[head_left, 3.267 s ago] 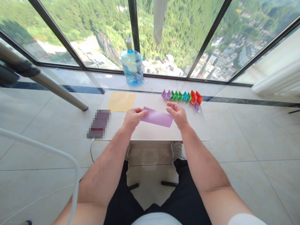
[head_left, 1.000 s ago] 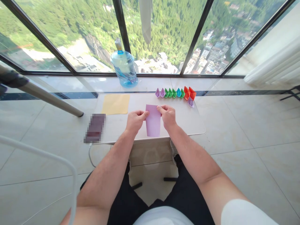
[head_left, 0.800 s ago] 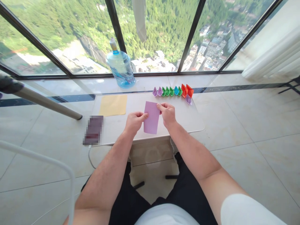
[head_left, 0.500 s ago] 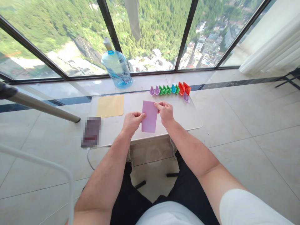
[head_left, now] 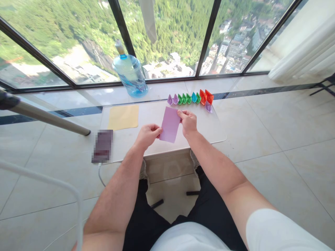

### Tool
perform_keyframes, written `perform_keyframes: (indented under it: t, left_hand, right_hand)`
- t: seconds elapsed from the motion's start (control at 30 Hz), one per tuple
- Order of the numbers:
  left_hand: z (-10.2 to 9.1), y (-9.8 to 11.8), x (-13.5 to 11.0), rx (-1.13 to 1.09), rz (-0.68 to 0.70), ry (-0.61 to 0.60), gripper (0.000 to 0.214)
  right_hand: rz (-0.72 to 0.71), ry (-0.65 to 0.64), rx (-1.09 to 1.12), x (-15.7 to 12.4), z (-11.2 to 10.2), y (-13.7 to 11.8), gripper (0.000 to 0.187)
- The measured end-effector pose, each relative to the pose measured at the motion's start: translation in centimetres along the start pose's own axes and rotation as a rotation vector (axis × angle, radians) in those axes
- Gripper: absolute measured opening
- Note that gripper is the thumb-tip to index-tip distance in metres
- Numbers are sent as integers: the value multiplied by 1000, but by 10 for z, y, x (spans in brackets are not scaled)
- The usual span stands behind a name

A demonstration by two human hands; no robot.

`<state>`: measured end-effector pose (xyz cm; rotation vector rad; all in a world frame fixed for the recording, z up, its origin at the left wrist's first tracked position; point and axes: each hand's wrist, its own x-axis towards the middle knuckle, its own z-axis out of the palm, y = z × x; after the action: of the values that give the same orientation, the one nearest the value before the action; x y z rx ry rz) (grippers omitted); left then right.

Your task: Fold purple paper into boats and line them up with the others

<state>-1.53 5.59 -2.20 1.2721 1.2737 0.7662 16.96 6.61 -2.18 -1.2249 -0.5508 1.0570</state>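
Observation:
A rectangular sheet of purple paper [head_left: 170, 125] is held up over the white low table [head_left: 125, 143], slightly tilted. My left hand [head_left: 148, 135] pinches its left edge low down between thumb and fingers. On the other side, my right hand [head_left: 187, 122] pinches the upper right edge. Beyond the sheet, small folded paper boats stand in a row along the table's far edge: purple ones [head_left: 173, 100], several green ones [head_left: 185, 99], a blue one [head_left: 194, 97] and red ones [head_left: 206, 97]. Another purple boat [head_left: 208, 107] sits in front of the red ones.
Yellow paper [head_left: 123, 117] lies flat at the table's left. A blurred-out phone-like object [head_left: 103, 146] with a white cable [head_left: 101, 177] rests at the left corner. A large blue water bottle [head_left: 131, 75] stands by the window. A metal pole [head_left: 52, 118] slants in from the left.
The purple paper has moved slightly up and to the right and tilted clockwise. My right hand has shifted up and right with it, while my left hand stays almost in place.

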Motion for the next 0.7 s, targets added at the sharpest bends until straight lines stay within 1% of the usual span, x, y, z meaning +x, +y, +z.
perform_keyframes:
  t: [0.17,0.23,0.37,0.5,0.57,0.7]
  left_hand:
    - [-6,3,2,274,79,35,22]
    - [-6,5,2,342,104,32,19]
    - [-6,8,1,369,136,35,18]
    - [-9,10,-1,481,146,22,18]
    - [-10,10,-1,508,130,-6,17]
    - [-11,7,-1,459,81,-93,12]
  right_hand:
    - [-15,2,0,-1,1,-3,22]
    - [-10,12,3,0,1,-3,22]
    - [-16,30,-15,4,-1,-3,21]
    - [-34,45,-32,7,-3,-3,22]
    - [-38,53,-13,7,-3,-3,21]
    - [-48,60,-2,7,-3,-1,20]
